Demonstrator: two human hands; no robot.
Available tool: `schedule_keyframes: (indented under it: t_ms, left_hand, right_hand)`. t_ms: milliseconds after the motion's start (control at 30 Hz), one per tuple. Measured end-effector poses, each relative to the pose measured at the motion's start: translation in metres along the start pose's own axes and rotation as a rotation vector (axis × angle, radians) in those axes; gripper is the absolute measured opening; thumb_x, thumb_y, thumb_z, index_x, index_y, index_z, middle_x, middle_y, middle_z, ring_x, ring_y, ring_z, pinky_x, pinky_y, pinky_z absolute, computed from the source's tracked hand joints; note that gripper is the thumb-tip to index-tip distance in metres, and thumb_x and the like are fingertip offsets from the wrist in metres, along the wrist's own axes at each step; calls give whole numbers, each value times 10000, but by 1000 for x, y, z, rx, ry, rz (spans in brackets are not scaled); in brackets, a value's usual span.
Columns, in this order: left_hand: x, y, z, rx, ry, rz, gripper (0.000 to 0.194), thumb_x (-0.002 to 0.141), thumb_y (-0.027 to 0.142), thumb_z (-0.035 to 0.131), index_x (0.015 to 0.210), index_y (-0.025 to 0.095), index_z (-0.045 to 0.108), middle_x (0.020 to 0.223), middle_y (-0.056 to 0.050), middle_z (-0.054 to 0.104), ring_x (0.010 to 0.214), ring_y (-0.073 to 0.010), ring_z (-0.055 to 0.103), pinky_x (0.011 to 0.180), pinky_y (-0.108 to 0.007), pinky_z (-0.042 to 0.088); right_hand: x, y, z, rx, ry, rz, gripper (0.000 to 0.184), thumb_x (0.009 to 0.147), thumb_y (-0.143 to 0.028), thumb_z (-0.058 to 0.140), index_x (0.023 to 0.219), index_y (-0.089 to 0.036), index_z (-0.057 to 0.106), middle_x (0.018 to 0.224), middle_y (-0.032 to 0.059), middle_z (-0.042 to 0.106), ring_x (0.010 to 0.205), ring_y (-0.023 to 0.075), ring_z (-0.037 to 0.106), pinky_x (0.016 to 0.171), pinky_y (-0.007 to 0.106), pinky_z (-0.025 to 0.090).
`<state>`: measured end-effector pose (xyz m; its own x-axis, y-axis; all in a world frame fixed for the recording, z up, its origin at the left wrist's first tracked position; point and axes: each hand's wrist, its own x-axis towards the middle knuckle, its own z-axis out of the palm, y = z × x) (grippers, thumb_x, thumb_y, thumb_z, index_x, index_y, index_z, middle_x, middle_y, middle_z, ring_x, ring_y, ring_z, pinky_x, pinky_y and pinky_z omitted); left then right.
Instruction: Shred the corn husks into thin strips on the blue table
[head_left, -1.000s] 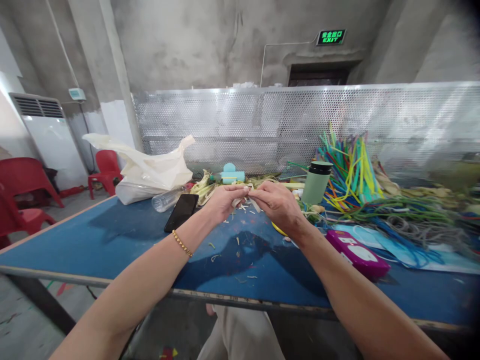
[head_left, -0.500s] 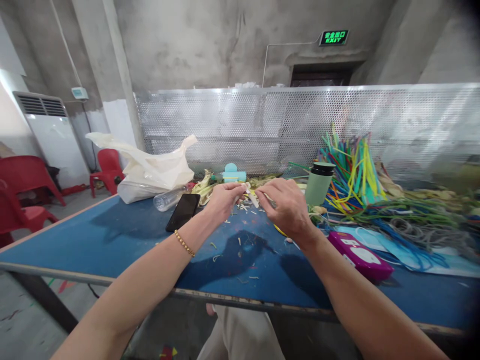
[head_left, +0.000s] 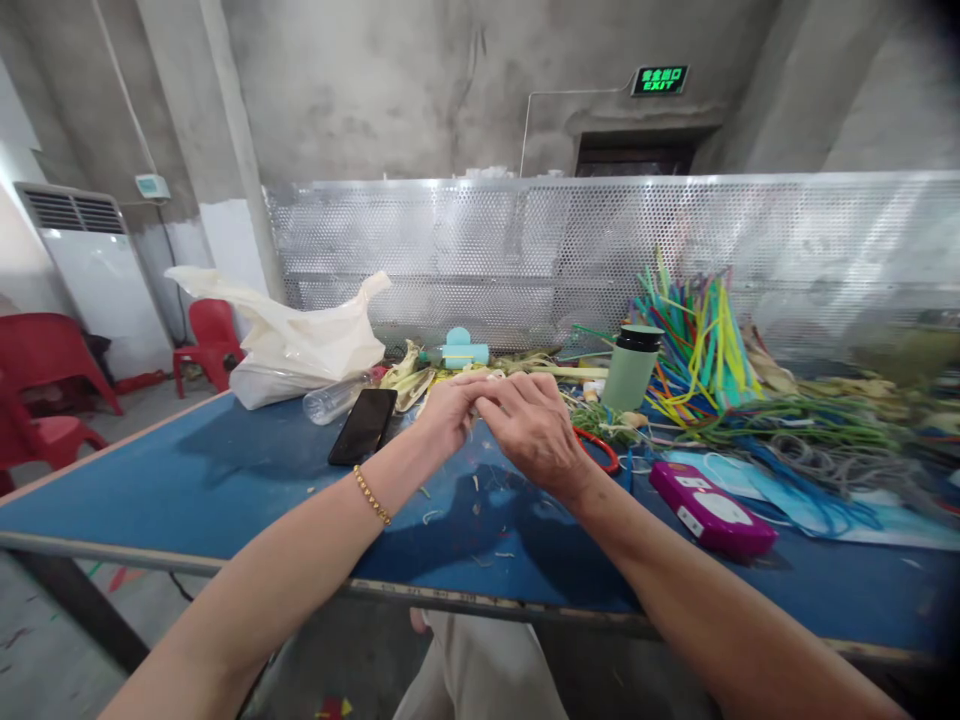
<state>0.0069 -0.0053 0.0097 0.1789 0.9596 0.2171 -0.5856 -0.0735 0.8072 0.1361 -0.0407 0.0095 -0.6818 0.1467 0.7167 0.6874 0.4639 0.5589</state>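
Observation:
My left hand (head_left: 448, 412), with a gold bead bracelet (head_left: 370, 496) on its wrist, is closed in a pinch above the middle of the blue table (head_left: 262, 490). My right hand (head_left: 531, 430) meets it, fingers bent over the left fingertips. Only a bit of the small white strip (head_left: 495, 377) shows at the fingertips; the rest is hidden. Beyond the hands lie pale dried husks (head_left: 405, 368). White scraps (head_left: 476, 484) dot the tabletop below. Right of the right hand lies a red-handled tool (head_left: 609, 460), partly covered by that hand.
A black phone (head_left: 364, 427), a clear plastic bottle (head_left: 330, 402) and a white bag (head_left: 307, 345) are at left. To the right stand a green cup (head_left: 634, 368), a magenta box (head_left: 712, 508), coloured strips (head_left: 712, 345) and blue face masks (head_left: 810, 495). A perforated metal panel (head_left: 465, 235) rises behind.
My right hand has moved left and closed over the left fingertips, covering most of the white strip. The red-handled tool has come into sight beside it.

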Motion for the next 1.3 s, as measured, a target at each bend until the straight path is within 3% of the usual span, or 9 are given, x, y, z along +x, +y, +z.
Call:
schedule_keyframes:
  t_ms: [300,533,700,933,1300]
  left_hand:
    - [0,-1,-3,62,2,108,187,527,85,777,700,121,715,765,-48,700,713,-118,599,726,-259,437]
    - [0,1,-4,136,-36,143,142,576,102,762,710,120,719,741,-43,686,675,-108,569,688,-266,409]
    - [-2,4,-3,108,-83,116,154,577,123,777,722,125,725,735,-40,692,687,-121,589,736,-287,431]
    - [-4,9,-2,136,-92,72,130,601,108,772,715,134,715,722,-26,682,650,-115,593,735,-309,445]
    - [-2,10,-4,174,-76,22,133,604,101,763,730,113,722,785,-52,706,608,-102,573,669,-289,429]
  right_hand:
    - [-1,1,6,282,140,392,128,882,-208,547,775,-193,615,780,57,621,793,207,528,744,365,356]
    - [0,9,17,797,250,749,102,802,-262,611,726,-194,614,701,18,579,579,128,478,537,278,383]
    - [-1,15,22,1126,229,967,148,737,-323,682,716,-187,628,647,-4,591,576,123,485,549,274,402]
    - [-5,19,25,1267,232,1135,208,682,-377,748,694,-185,668,609,-20,605,542,102,481,528,253,381]
    - [-2,14,24,1332,224,1134,280,678,-419,761,723,-179,624,637,-4,638,561,132,595,583,292,518]
